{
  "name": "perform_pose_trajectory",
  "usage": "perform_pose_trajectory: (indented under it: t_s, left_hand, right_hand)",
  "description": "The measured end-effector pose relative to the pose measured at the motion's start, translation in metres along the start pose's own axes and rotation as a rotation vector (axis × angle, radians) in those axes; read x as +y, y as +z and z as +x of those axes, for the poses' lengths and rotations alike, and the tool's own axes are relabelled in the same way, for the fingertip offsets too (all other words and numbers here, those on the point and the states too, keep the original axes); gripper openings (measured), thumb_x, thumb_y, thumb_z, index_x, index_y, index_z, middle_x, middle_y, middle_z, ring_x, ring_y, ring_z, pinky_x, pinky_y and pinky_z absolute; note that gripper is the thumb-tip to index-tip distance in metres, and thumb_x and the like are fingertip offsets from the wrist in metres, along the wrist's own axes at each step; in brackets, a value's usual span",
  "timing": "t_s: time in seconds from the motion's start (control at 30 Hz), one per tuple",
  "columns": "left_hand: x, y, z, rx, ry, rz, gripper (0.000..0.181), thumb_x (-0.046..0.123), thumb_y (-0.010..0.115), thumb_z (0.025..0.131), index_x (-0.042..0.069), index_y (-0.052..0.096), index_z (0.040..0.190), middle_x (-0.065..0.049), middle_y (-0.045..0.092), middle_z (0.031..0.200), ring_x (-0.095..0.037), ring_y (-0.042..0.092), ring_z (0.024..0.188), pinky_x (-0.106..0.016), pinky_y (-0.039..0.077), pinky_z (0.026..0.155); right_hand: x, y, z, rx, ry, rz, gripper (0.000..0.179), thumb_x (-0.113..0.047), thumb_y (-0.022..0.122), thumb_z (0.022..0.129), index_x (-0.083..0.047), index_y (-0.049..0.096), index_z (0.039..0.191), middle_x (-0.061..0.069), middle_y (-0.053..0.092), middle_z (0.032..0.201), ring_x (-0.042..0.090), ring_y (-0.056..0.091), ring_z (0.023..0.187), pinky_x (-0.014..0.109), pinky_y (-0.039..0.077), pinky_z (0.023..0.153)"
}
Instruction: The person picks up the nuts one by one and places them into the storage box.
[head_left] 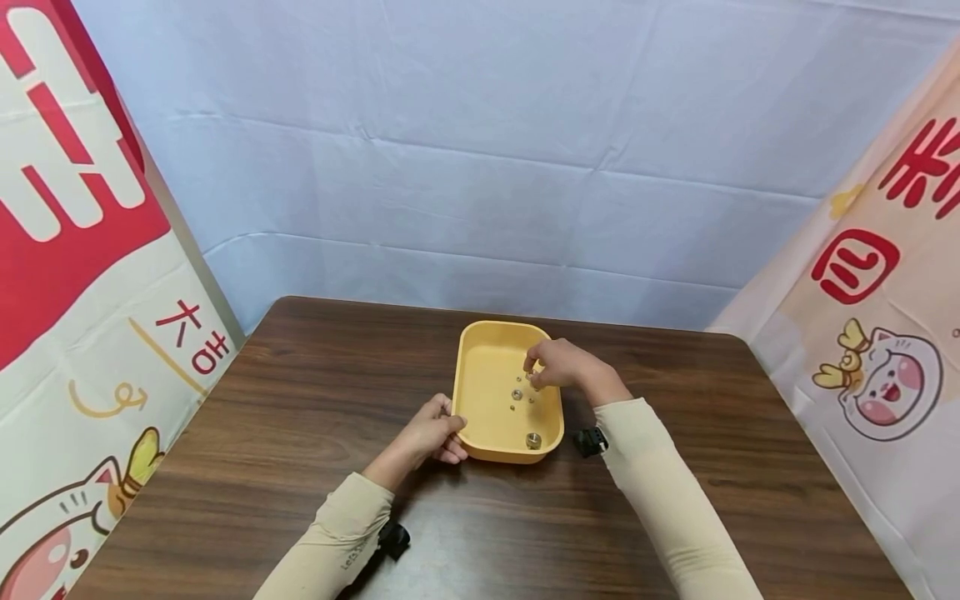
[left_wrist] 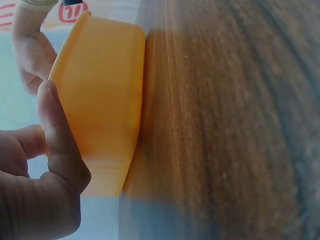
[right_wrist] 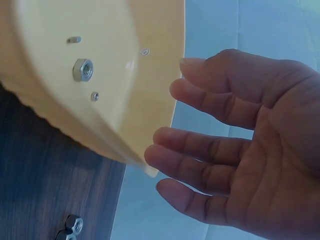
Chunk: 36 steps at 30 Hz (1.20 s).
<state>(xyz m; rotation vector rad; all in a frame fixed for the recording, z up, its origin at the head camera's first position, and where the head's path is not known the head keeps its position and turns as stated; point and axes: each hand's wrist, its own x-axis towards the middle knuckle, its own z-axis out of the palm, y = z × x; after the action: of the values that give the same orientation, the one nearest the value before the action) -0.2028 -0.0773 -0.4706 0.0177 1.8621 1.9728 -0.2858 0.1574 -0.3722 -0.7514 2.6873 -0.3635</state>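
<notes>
My left hand (head_left: pixel 433 431) grips the near left corner of a yellow tray (head_left: pixel 480 329), thumb on the rim and fingers outside below it. In the left wrist view that hand (left_wrist: pixel 55 165) pinches the tray's rim beside its tall outer wall (left_wrist: pixel 107 90). Over the right side of the tray hovers my right hand (head_left: pixel 562 364), fingers pointing down close to small nuts. The right wrist view shows this hand (right_wrist: pixel 240 135) with loosely bent fingers and nothing visible between them. Inside lie a large hex nut (head_left: pixel 533 441), a medium hex nut (head_left: pixel 517 394) and several tiny nuts.
Beside the tray, two nuts (right_wrist: pixel 74 224) lie on the dark wooden table (right_wrist: pixel 30 165); the head view hides them behind the right arm. A pale cloth (head_left: pixel 480 167) hangs behind the table, with printed banners (head_left: pixel 885 333) at both sides.
</notes>
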Motion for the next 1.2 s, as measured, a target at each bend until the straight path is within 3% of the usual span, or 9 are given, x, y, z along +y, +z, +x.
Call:
perform_pose_trajectory:
  t_s: [0.2,0.43,0.77,1.2]
  left_hand:
    - [0.001,0.0,-0.002,0.011,0.012,0.055,0.013,0.004,0.047,0.092,0.004,0.034,0.095,-0.011,0.049,0.062,-0.016,0.058,0.045,-0.022,0.047,0.037]
    - [0.002,0.001,-0.003,0.022,0.03,0.082,0.016,0.004,0.051,0.091,0.004,0.035,0.094,-0.012,0.053,0.063,-0.016,0.059,0.046,-0.022,0.048,0.037]
    - [0.001,-0.004,-0.007,0.053,0.041,0.11,0.023,0.012,0.058,0.091,0.005,0.036,0.09,-0.012,0.056,0.066,-0.017,0.06,0.049,-0.023,0.049,0.04]
    - [0.007,-0.002,-0.009,0.086,0.056,0.104,0.018,0.007,0.056,0.089,0.003,0.039,0.09,-0.011,0.055,0.067,-0.019,0.059,0.048,-0.025,0.049,0.041]
  right_hand:
    - [0.008,0.001,-0.008,0.022,0.018,0.013,0.018,-0.01,0.065,0.082,-0.009,0.067,0.1,0.009,0.062,0.108,0.032,0.054,0.105,0.042,0.049,0.081]
    - [0.02,0.0,-0.017,0.034,0.052,0.05,0.027,-0.007,0.062,0.081,-0.001,0.064,0.107,0.007,0.057,0.086,0.021,0.051,0.072,0.034,0.046,0.062]
    - [0.033,0.003,-0.026,0.053,0.061,0.125,0.027,-0.008,0.064,0.081,0.0,0.064,0.106,0.01,0.063,0.099,0.026,0.059,0.091,0.04,0.051,0.074]
    - [0.053,0.01,-0.033,0.054,0.091,0.152,0.03,-0.011,0.066,0.082,0.001,0.062,0.11,0.015,0.061,0.103,0.031,0.057,0.094,0.043,0.05,0.076]
